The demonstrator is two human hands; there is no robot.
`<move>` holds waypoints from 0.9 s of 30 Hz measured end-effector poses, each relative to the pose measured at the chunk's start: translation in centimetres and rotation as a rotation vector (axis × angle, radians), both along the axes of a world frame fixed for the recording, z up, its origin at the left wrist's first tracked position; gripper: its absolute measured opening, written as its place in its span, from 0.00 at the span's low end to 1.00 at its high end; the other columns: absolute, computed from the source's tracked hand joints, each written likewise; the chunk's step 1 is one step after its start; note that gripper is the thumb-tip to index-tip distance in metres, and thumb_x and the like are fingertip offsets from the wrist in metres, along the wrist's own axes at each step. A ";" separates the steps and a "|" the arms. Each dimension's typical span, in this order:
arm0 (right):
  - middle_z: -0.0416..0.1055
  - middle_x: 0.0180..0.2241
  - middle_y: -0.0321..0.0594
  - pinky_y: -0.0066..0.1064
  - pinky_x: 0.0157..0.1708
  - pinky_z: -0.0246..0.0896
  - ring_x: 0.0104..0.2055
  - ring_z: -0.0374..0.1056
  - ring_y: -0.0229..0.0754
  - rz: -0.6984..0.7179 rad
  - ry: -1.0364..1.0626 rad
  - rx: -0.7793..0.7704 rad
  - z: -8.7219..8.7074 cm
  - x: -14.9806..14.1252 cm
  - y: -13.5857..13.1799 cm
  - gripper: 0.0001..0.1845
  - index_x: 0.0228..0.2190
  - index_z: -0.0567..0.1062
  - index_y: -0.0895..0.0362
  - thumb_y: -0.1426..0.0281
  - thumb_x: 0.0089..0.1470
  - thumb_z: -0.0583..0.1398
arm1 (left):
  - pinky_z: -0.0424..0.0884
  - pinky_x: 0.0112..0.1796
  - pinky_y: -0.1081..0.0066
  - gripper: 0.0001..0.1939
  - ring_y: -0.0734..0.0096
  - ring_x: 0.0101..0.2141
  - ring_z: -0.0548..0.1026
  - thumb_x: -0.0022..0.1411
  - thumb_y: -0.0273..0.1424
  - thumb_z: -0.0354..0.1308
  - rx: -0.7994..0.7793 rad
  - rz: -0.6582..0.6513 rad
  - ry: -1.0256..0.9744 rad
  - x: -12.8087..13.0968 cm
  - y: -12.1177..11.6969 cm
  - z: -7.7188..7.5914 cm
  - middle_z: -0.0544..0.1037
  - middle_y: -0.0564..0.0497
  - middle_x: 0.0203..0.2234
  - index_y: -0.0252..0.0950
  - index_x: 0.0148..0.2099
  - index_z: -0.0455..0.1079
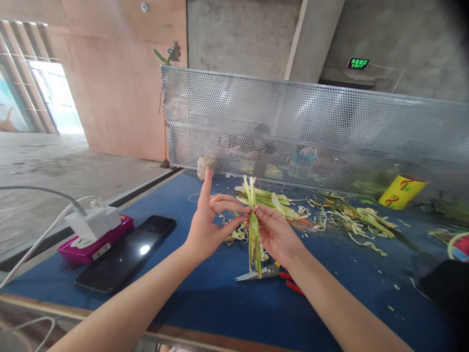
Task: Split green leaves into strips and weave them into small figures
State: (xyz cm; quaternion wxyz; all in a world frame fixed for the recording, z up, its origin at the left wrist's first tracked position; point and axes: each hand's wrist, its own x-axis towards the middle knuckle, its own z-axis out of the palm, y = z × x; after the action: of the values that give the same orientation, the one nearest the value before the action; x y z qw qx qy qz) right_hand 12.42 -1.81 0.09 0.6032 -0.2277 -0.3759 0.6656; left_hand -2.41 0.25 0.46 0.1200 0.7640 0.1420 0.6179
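Upright between my hands is a bundle of pale green leaf strips [253, 239], spread at the top and browning lower down. My right hand [276, 234] grips its middle with fingers and thumb. From the other side, my left hand [210, 217] pinches at the same spot, one finger pointing up; whether it also holds a thread there cannot be made out. Below the bundle lie scissors [291, 282] with red handles, their blades pointing left and partly behind the strip ends. More cut leaf strips [269, 198] lie on the blue table [205, 303] just beyond my hands.
A black phone [126, 254] and a magenta power strip [97, 242] with a white charger [93, 220] lie at left. Leaf scraps [361, 220] and a yellow roll [402, 192] are at right. A perforated metal screen [311, 132] borders the far edge; someone is behind it.
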 end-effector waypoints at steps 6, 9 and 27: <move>0.74 0.25 0.37 0.20 0.27 0.67 0.24 0.68 0.31 -0.005 0.000 -0.024 -0.2 -0.1 0.1 0.06 0.23 0.76 0.60 0.72 0.39 0.67 | 0.71 0.40 0.55 0.50 0.63 0.35 0.73 0.51 0.23 0.61 -0.054 -0.054 -0.006 0.1 -0.3 -0.3 0.77 0.53 0.24 0.38 0.64 0.28; 0.75 0.26 0.37 0.22 0.25 0.67 0.23 0.68 0.31 -0.011 0.000 -0.057 -0.1 0.1 0.2 0.07 0.24 0.76 0.59 0.71 0.38 0.67 | 0.71 0.40 0.57 0.49 0.65 0.35 0.73 0.52 0.22 0.60 -0.066 -0.105 0.008 0.1 -0.6 -0.2 0.77 0.53 0.25 0.37 0.64 0.28; 0.72 0.27 0.34 0.25 0.27 0.66 0.26 0.68 0.32 0.364 -0.136 -0.101 -0.7 0.5 -0.4 0.11 0.27 0.73 0.57 0.68 0.39 0.67 | 0.70 0.40 0.55 0.43 0.69 0.28 0.74 0.56 0.19 0.53 0.016 -0.193 0.131 0.0 -1.8 -0.2 0.74 0.53 0.28 0.42 0.64 0.28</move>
State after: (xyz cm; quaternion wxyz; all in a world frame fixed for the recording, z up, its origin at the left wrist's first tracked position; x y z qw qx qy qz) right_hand 12.93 -2.23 -0.61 0.4340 -0.2301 -0.4169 0.7648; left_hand -2.36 -1.52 0.29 0.1633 0.8138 0.0704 0.5532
